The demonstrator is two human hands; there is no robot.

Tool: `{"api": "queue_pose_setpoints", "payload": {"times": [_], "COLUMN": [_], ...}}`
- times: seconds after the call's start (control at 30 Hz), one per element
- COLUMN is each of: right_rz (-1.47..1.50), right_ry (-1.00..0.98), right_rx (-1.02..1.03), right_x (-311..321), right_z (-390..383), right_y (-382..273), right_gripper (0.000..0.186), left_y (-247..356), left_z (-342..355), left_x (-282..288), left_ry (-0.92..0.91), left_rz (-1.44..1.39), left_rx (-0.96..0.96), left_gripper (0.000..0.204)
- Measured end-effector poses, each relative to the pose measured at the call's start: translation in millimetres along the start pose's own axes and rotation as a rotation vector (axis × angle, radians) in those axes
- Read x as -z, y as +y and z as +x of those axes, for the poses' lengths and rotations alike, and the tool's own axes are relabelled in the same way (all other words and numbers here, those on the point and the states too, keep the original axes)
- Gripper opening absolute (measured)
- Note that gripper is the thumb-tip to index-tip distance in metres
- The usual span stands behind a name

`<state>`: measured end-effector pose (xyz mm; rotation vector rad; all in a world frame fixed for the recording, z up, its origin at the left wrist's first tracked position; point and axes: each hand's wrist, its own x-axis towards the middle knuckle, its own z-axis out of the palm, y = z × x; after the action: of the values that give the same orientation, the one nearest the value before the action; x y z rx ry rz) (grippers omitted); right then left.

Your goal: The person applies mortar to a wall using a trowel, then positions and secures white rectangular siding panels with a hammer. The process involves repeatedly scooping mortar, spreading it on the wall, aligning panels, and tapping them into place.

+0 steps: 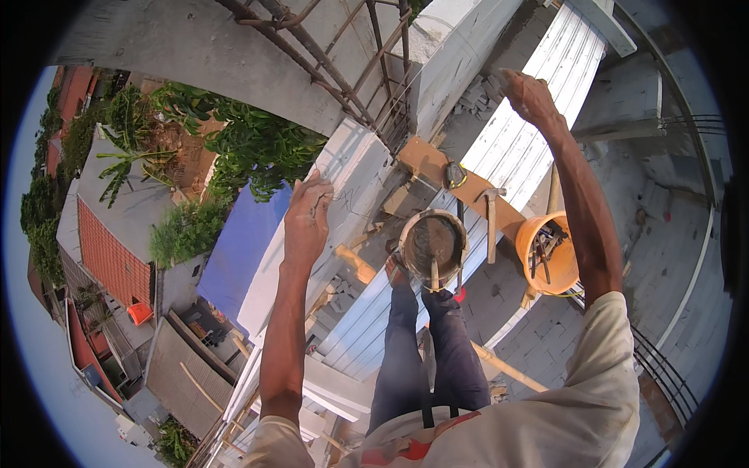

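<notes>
My left hand (pixel 309 212) is over the top of the white block wall (pixel 273 269), its fingers bent and drawn together. What they hold, if anything, is too small to make out. Higher up, my right hand (pixel 532 98) reaches over the white ribbed metal plank (pixel 538 101). Its fingers are pressed together, and nothing I can name shows in them. Between my arms and below the hands stands a round bucket of grey mortar (pixel 437 234). A hammer (pixel 491 222) and a tape measure (pixel 455 175) lie beside it on a brown board (pixel 427 161).
An orange bucket (pixel 524 234) with several tools is at the right end of the board. Rusty rebar (pixel 312 58) rises at the wall's corner. Left of the wall the ground drops to a blue sheet (pixel 242 242), trees and roofs. My feet are on a ribbed plank (pixel 359 320).
</notes>
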<state>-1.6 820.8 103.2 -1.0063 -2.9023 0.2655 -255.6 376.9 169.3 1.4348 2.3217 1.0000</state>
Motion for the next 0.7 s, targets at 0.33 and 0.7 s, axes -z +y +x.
{"api": "queue_pose_setpoints", "payload": {"times": [0.33, 0.7], "right_rz": [-0.196, -0.161], "right_ry": [-0.107, 0.012], "right_rx": [0.168, -0.232], "right_x": [30.1, 87.0], "right_z": [28.3, 37.6], "right_y": [14.6, 124.3], "right_gripper": [0.014, 0.023], "left_y": [-8.2, -32.4], "left_z": [29.9, 71.6], "left_x": [1.8, 10.8], "left_ry": [0.092, 0.007], "left_rz": [-0.092, 0.133], "left_rx": [0.068, -0.011], "left_gripper": [0.050, 0.043]}}
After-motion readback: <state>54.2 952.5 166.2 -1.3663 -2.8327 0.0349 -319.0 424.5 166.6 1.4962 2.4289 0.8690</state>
